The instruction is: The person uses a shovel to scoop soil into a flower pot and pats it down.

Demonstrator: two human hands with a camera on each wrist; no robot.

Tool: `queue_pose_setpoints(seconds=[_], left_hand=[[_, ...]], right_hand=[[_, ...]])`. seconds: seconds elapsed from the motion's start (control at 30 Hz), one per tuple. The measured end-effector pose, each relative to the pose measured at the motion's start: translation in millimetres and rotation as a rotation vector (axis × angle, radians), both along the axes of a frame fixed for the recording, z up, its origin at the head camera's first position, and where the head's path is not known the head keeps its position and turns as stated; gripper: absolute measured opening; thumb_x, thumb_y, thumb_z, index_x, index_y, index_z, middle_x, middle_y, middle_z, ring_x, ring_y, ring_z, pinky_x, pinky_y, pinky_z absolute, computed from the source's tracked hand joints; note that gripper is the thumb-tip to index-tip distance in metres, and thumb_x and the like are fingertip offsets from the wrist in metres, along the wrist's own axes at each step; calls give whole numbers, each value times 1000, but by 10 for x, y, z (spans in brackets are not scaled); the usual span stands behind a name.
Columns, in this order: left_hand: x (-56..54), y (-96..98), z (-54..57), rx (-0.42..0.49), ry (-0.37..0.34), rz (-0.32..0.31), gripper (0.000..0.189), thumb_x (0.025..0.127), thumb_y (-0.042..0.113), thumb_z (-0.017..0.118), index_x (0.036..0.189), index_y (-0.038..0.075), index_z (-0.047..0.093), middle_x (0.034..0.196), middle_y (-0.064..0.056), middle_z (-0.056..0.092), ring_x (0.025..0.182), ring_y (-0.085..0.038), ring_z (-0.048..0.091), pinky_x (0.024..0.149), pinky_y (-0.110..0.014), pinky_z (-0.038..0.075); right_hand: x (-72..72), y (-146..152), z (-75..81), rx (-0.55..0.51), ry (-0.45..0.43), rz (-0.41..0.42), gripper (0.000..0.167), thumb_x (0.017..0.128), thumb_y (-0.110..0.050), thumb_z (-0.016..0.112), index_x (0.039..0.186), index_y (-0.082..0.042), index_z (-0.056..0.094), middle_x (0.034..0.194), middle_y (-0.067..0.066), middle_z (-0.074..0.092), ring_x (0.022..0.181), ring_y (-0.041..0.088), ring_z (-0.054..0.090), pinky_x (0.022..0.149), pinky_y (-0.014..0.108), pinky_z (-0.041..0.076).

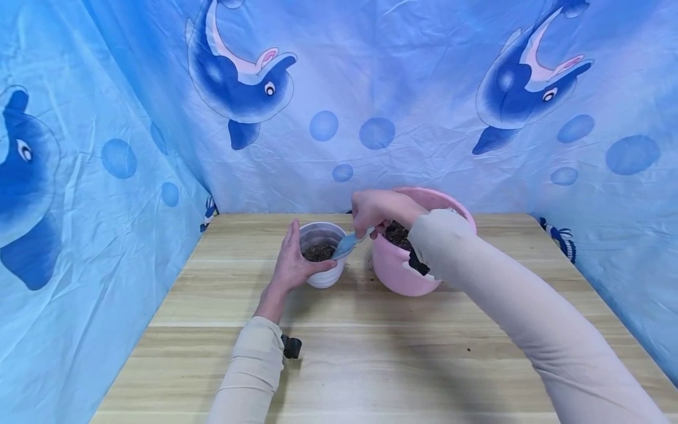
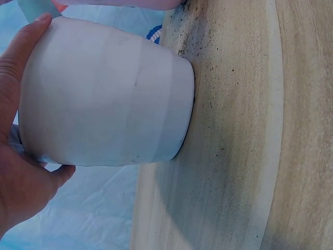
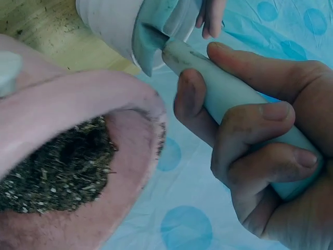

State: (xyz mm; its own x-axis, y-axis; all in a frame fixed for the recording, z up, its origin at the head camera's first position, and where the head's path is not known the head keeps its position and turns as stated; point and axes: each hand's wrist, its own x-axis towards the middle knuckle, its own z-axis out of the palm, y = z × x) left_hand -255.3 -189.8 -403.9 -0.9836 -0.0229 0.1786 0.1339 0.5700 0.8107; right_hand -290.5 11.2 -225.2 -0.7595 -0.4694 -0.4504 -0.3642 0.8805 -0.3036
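Note:
A white ribbed flower pot [image 1: 324, 279] stands upright on the table, with dark soil [image 1: 318, 253] inside. My left hand [image 1: 293, 262] holds it at the rim, thumb on the near side and fingers around the left. In my right hand [image 1: 373, 211] is a light blue-green trowel [image 1: 346, 245], its handle [image 3: 229, 89] wrapped by curled fingers. The trowel's blade tilts down over the pot's right rim. Just right of the pot stands a pink bucket [image 1: 398, 272] holding dark soil [image 3: 62, 169] with pale flecks; my right forearm passes over it.
Soil crumbs [image 2: 200, 34] lie scattered on the wooden table [image 1: 212, 341] around the pot's base. A blue cloth backdrop [image 1: 413, 171] with printed dolphins hangs behind the table and along both sides.

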Motion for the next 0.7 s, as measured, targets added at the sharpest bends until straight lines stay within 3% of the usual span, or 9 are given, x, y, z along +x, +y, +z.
queue_pose_setpoints(seconds=[0.13, 0.33, 0.57, 0.7], left_hand=[[-4, -2, -12, -5, 12, -3, 141, 56, 59, 87, 155, 26, -7, 162, -2, 0, 147, -29, 5, 116, -52, 19], [-29, 2, -21, -2, 18, 3, 143, 54, 59, 88, 155, 25, -7, 162, -3, 2, 147, -29, 7, 116, -50, 18], [-27, 8, -9, -19, 30, 10, 141, 55, 56, 89, 155, 23, -5, 162, -3, 3, 147, -29, 8, 117, -49, 18], [-20, 8, 4, -35, 29, 2, 140, 56, 55, 89, 155, 22, -5, 162, -3, 2, 147, -29, 8, 117, -50, 18]], right_hand=[[-22, 129, 3, -66, 19, 21, 11, 86, -10, 65, 85, -9, 76, 60, 5, 59, 42, 10, 34, 42, 23, 30], [-46, 291, 52, -159, 49, 18, 25, 88, -18, 67, 111, -8, 72, 77, 12, 71, 42, 9, 36, 42, 22, 32], [-1, 475, 49, -316, 117, 35, 29, 87, -12, 67, 113, 0, 70, 70, 9, 68, 48, 9, 49, 46, 21, 41], [59, 627, 29, -399, 174, 53, 25, 85, -11, 69, 108, -1, 73, 75, 6, 70, 56, 9, 55, 49, 20, 43]])
